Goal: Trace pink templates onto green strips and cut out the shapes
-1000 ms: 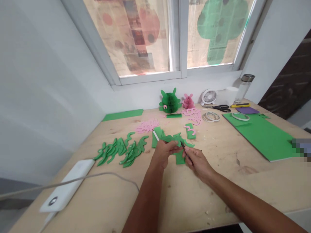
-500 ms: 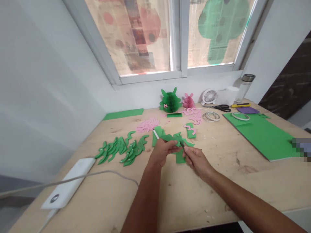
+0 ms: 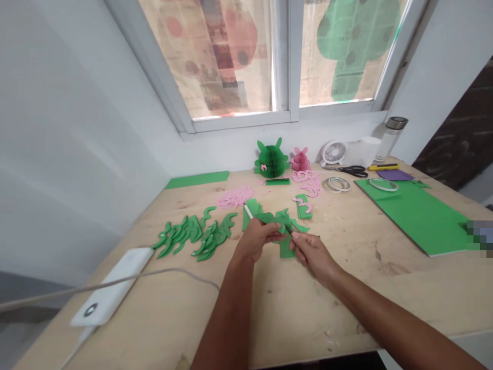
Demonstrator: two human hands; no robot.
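Near the middle of the table, my left hand (image 3: 256,237) is closed on a cut piece of green paper (image 3: 266,218). My right hand (image 3: 311,252) pinches a slim dark tool (image 3: 288,230) against that paper; its kind I cannot make out, since my fingers cover most of it. A white pen-like stick (image 3: 248,209) shows just beyond my left hand, over a green paper piece (image 3: 256,205). More green scraps lie under and around both hands. To the left are piles of curved green cutouts (image 3: 213,239).
Pink paper scraps (image 3: 238,196), green and pink honeycomb paper figures (image 3: 271,160), tape rolls (image 3: 337,184), scissors (image 3: 354,171), a yellow cutter (image 3: 384,167), a small fan (image 3: 333,152) and a bottle (image 3: 391,139) stand behind. Green sheets (image 3: 419,221) lie right; a white power bank-like box (image 3: 111,288) and cable (image 3: 169,270) left.
The view has shifted slightly. Both hands keep the same hold on the green paper and the dark tool, with hardly any movement.
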